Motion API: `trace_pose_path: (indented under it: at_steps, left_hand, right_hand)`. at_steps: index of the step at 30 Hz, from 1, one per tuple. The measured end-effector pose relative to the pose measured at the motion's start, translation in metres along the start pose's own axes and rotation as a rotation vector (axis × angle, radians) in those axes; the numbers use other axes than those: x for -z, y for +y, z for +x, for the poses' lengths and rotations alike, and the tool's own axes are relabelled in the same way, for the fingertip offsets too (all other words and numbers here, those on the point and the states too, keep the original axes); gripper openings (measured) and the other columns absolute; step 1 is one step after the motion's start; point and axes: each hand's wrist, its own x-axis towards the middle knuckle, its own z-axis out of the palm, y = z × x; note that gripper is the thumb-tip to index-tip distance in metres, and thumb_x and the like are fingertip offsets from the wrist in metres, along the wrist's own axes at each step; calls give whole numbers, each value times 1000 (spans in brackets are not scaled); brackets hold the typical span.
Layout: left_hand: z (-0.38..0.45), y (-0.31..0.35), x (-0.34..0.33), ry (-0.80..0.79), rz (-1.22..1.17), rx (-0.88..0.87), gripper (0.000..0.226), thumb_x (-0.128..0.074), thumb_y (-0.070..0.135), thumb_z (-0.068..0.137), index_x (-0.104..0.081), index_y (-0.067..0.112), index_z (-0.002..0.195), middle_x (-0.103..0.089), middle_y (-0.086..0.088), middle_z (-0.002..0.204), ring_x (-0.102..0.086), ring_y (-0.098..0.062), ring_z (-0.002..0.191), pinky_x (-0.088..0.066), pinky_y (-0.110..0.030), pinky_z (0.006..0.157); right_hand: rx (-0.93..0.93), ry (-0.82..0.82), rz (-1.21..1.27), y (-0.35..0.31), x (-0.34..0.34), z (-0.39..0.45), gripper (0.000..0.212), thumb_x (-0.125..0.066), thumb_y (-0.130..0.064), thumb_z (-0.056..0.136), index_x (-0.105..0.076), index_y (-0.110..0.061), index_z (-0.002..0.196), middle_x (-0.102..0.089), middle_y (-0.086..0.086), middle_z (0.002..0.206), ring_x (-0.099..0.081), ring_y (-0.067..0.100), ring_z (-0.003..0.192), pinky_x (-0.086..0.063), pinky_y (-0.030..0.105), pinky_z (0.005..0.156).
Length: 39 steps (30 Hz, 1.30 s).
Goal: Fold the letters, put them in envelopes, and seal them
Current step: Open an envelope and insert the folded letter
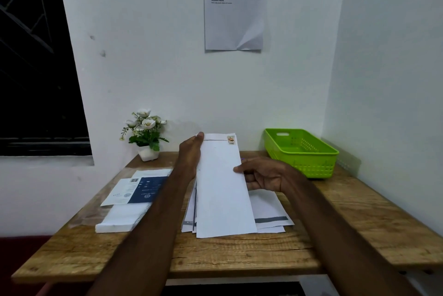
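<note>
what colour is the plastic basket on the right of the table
Bright green; the slotted plastic basket shows best in the head view.

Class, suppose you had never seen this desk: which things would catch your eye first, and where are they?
First, the long white envelope held up mid-table, the left hand gripping its far corner and the right hand pinching its right edge. Next, the bright green basket at the back right, then the potted white flowers at the back left.

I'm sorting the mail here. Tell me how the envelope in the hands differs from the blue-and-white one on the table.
The held envelope is plain white with a small stamp at its far corner; the blue-and-white envelope is half dark blue with print. The held envelope is tilted up, gripped by the left hand and right hand; the blue-and-white envelope lies flat, untouched. Both are long and narrow.
</note>
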Motion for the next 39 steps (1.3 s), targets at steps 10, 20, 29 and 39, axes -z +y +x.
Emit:
trace_pose_path:
  at_steps: [10,20,29,39]
  left_hand:
    - [-1,1,3,-1,-7,13,26,-62,39,100,-69,16,93,-73,-13,107,-69,-29,93,-57,-49,93]
    - [-6,7,2,-145,-115,53,34,-49,40,106,-66,13,116,-79,-10,95,-76,-26,71,-61,-33,56]
    - [-3,0,4,-160,-46,57,45,-44,45,107,-70,8,117,-79,-10,100,-74,-20,64,-58,-27,53]
    - [1,-5,1,-174,10,41,47,-44,47,106,-72,8,110,-79,-10,93,-72,-19,63,-57,-28,53]
  right_hand:
    - [-42,138,0,26,-19,-27,26,-69,-6,92,-70,-7,118,-78,11,108,-77,23,90,-63,37,68]
    - [413,558,-108,-38,-6,-64,9,-74,-6,87,-74,1,93,-76,14,87,-68,23,70,-54,27,59]
    - [446,1352,-1338,-124,47,-53,14,-62,-3,80,-70,-6,92,-65,17,91,-68,42,92,-47,35,72]
    - [-117,993,-1957,-96,67,21,23,-64,-14,89,-71,-16,111,-70,0,106,-73,28,93,-46,27,54]
